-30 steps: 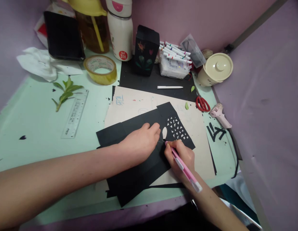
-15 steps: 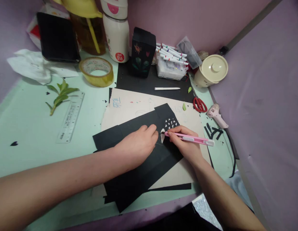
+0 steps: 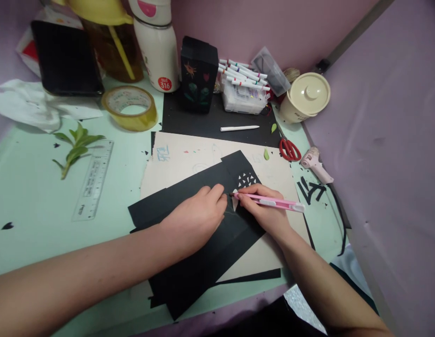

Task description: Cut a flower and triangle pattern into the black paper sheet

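My right hand point(image 3: 268, 208) grips a pink craft knife point(image 3: 273, 201), its dark tip touching the black card point(image 3: 199, 243) beside a leaf-shaped cutout point(image 3: 235, 202). Close to the tip, my left hand point(image 3: 199, 213) rests on the card with its fingers curled; whether they pinch anything is hidden. Small triangular holes point(image 3: 246, 179) show pale just above my right hand. Under the card lies a cream board point(image 3: 185, 159) with faint drawings.
A clear ruler point(image 3: 94, 182), leafy sprig point(image 3: 77, 149) and tape roll point(image 3: 131, 107) lie left. Behind stand a white bottle point(image 3: 156, 56) and black box point(image 3: 198, 75). Red scissors point(image 3: 290, 149), a glue gun point(image 3: 316, 164) and black strips point(image 3: 311, 189) lie right.
The view has shifted slightly, so most objects appear further left. The knife tip has moved left from inside the leaf-shaped cutout to its left edge. Both hands keep their hold.
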Demonstrator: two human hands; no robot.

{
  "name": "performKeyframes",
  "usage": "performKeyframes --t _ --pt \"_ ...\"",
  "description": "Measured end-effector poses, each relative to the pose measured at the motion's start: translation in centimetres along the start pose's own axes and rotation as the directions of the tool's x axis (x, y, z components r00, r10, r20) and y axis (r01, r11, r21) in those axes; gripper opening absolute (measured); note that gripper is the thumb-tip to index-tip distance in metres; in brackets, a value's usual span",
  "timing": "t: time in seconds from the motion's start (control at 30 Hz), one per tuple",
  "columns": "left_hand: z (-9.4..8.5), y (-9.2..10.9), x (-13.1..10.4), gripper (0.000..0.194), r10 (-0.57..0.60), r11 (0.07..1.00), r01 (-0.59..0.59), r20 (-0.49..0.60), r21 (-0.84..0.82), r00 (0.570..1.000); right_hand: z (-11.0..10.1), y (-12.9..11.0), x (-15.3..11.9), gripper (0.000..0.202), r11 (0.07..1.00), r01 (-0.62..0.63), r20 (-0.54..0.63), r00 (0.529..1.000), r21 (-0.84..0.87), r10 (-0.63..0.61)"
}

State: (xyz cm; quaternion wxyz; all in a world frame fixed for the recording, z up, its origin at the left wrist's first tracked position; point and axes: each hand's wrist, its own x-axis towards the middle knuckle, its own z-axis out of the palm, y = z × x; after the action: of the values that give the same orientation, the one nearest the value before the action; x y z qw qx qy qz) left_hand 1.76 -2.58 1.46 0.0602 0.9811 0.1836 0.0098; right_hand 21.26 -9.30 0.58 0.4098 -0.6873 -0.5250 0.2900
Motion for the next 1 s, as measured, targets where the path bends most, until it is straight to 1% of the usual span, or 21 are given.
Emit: performKeyframes --t 0.23,0.43,0.63,1.0 --pt "-0.5 0.2 0.3 0.033 -0.071 0.993 0.078 0.092 -0.085 0.993 -0.4 -0.2 -0.1 0.010 1.000 -0.018 0.041 0.999 -0.007 0.019" --pt "-1.1 0.2 0.4 0.034 -0.097 0.984 0.115 0.138 -0.133 0.986 -0.6 -0.4 -0.3 0.010 0.998 -0.063 0.093 0.994 -0.011 0.064" --pt "-1.4 0.2 0.4 0.035 -0.106 0.981 0.131 0.167 -0.146 0.980 -0.5 0.0 -0.2 0.011 0.998 -0.067 0.050 0.997 0.018 0.066" --pt "-1.7 0.4 0.5 0.035 -0.119 0.974 0.152 0.191 -0.169 0.974 -0.1 0.4 -0.3 0.013 0.997 -0.048 0.058 0.997 0.058 0.044"
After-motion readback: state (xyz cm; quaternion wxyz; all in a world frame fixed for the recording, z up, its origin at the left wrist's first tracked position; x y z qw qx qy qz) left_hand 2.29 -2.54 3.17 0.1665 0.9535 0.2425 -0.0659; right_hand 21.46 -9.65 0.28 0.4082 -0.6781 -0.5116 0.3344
